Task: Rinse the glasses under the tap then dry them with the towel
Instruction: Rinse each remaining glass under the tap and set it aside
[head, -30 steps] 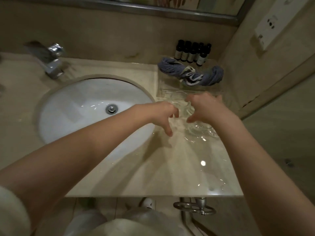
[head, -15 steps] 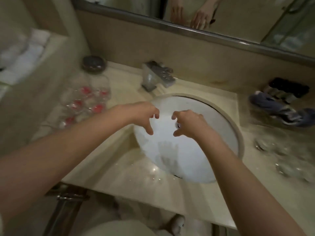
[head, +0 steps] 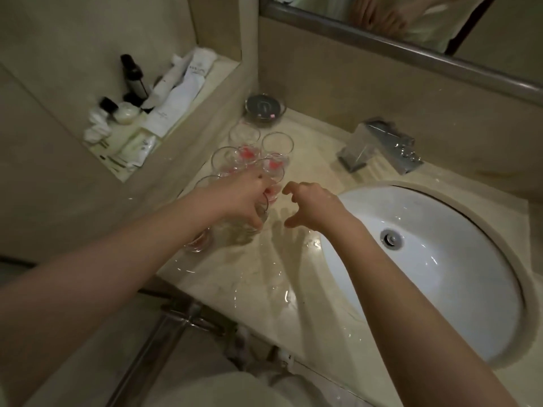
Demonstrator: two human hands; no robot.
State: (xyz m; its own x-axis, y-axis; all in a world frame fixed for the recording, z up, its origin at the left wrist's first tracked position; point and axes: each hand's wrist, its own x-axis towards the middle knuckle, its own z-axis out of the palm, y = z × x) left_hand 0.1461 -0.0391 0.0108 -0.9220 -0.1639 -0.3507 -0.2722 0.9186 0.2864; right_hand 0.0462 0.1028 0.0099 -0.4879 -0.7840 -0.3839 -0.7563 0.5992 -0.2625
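Several clear glasses with red marks at the bottom [head: 277, 143] stand bunched on the wet counter left of the basin. My left hand [head: 235, 198] reaches into the near side of the bunch, and its fingers and thumb curl round one glass [head: 262, 207]. My right hand [head: 313, 205] hovers just right of that glass with fingers loosely bent apart, holding nothing. The chrome tap [head: 379, 145] sits behind the white sink basin [head: 458, 289], and no water runs from it. No towel is in view.
A round black-lidded dish [head: 266, 108] stands behind the glasses against the wall. A recessed shelf [head: 188, 118] on the left holds bottles, tubes and sachets. A mirror edge [head: 411, 55] runs along the top right. A metal rail [head: 176, 318] hangs below the counter's front edge.
The view has swung from the counter's right side, across the basin, to its left side. Both hands travelled left with it, and my left hand has closed round a glass in the bunch.
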